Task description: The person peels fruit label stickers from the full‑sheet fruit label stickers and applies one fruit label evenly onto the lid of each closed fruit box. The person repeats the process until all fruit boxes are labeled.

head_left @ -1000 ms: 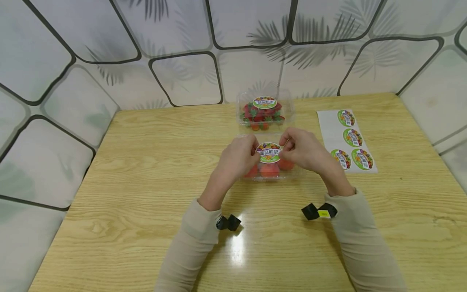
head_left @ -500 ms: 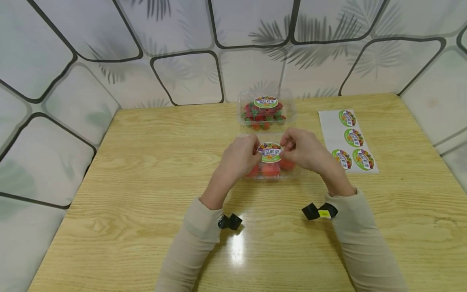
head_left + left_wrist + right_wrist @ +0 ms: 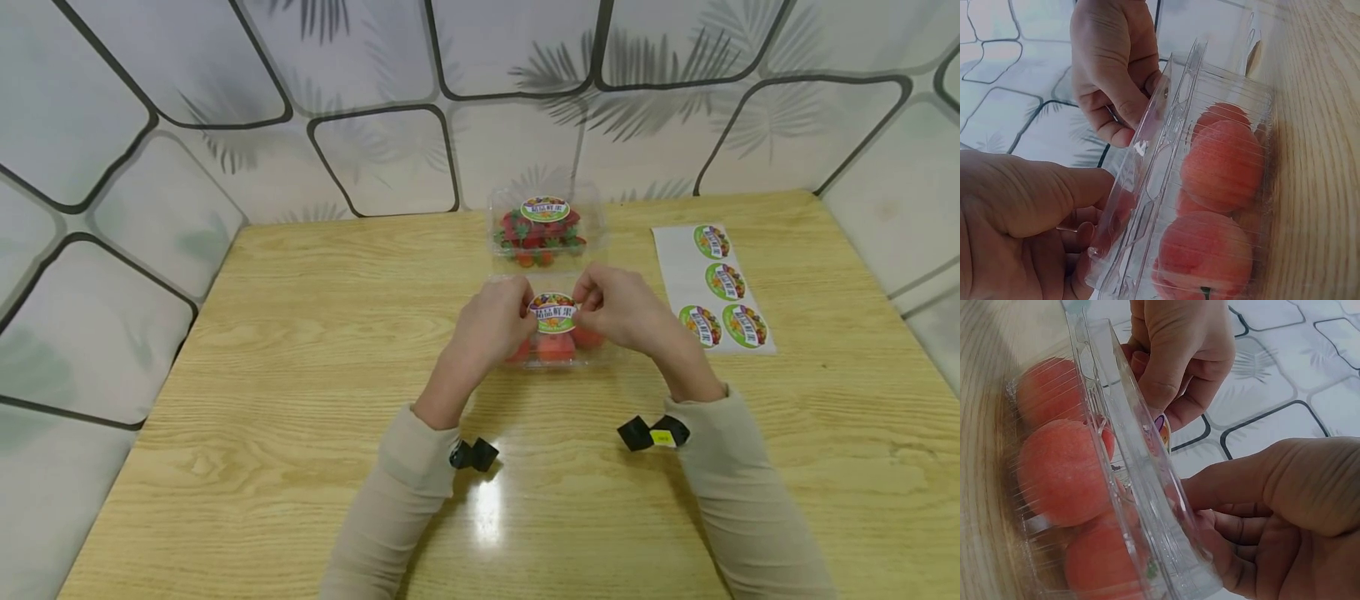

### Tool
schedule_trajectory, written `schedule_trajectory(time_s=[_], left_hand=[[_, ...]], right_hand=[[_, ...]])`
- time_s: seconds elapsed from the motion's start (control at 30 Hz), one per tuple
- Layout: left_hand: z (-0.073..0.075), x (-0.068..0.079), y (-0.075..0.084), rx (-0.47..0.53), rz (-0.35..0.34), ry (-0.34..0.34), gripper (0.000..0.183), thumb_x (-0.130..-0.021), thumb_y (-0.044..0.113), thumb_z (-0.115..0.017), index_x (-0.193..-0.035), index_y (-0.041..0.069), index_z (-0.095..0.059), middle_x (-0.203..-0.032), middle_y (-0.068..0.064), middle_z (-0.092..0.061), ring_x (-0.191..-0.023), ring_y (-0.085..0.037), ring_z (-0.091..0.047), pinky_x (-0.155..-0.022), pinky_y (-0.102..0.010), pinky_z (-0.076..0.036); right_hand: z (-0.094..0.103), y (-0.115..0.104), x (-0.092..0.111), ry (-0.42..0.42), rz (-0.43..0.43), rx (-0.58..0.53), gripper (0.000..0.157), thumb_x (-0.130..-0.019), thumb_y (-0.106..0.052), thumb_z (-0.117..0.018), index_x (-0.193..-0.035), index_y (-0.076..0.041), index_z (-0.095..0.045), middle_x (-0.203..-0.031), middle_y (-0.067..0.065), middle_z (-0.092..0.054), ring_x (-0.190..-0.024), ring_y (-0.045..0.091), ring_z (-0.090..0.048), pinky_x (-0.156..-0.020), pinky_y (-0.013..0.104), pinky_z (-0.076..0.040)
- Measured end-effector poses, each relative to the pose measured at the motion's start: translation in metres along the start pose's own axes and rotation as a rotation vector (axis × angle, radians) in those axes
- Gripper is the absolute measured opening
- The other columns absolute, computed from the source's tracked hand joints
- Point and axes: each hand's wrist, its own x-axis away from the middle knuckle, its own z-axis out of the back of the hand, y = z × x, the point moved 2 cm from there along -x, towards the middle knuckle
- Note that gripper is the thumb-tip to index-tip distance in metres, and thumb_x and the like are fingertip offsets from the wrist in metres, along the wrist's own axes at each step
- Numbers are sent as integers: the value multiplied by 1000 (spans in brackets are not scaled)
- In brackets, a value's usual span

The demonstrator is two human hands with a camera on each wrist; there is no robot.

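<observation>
A clear plastic clamshell box [image 3: 555, 365] of peaches [image 3: 1222, 165] lies on the table with its lid down. Over the lid is an oval fruit sticker [image 3: 553, 313], green-rimmed with white lettering. My left hand [image 3: 491, 318] pinches the sticker's left end between thumb and forefinger. At its right end, my right hand [image 3: 624, 312] pinches the edge the same way. From the right wrist, a bit of the sticker's edge stands up from the lid by the left thumb. Both hands are right over the lid, their fingertips partly hidden by it in the wrist views.
Behind the peaches stands another clear box [image 3: 594, 218] with strawberries [image 3: 534, 237] and an oval sticker on its lid. A white backing sheet [image 3: 678, 271] with several stickers lies to the right. The wood table [image 3: 300, 350] meets a patterned wall covering [image 3: 517, 142] at the back.
</observation>
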Motion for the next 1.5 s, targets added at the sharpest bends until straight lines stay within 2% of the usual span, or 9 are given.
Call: schedule_trajectory(time_s=[0.23,0.53,0.83,1.13,1.5], left_hand=[[0,-1,-1,-19,9,-1,8,-91,9,-64,-99,6,-63,-80,-3,-60,-62,-13,-49,-49,-24,-37],[-1,-1,-1,-35,8,16,9,-91,10,-65,-98,5,-63,-79,-3,-60,-62,-13,-50,-49,-24,-38],[1,0,0,-42,4,25,10,-91,9,-66,-99,3,-63,-78,-4,-60,-62,-14,-50,-50,-24,-39],[0,1,-1,-19,-1,24,20,-91,11,-68,-108,6,-60,-79,-4,-60,-65,-15,-53,-52,-25,-40],[0,1,-2,-37,-11,12,9,-92,11,-67,-99,7,-67,-78,-3,-62,-65,-14,-51,-51,-23,-39]], right_hand=[[-1,0,-1,-8,3,14,12,-88,-3,-67,-98,0,-60,-88,12,-62,-78,25,-59,-70,35,-48],[-2,-1,0,-4,40,13,12,-88,1,-65,-98,-3,-61,-82,11,-65,-68,21,-57,-60,32,-46],[-1,-2,0,-2,40,22,12,-88,2,-65,-99,-3,-61,-82,11,-65,-66,21,-57,-59,32,-45],[-2,-2,2,3,49,17,11,-88,1,-65,-98,-3,-62,-80,10,-65,-66,20,-57,-59,32,-45],[-2,-2,1,-2,45,23,12,-88,0,-65,-99,-3,-63,-81,10,-65,-66,20,-57,-60,32,-46]])
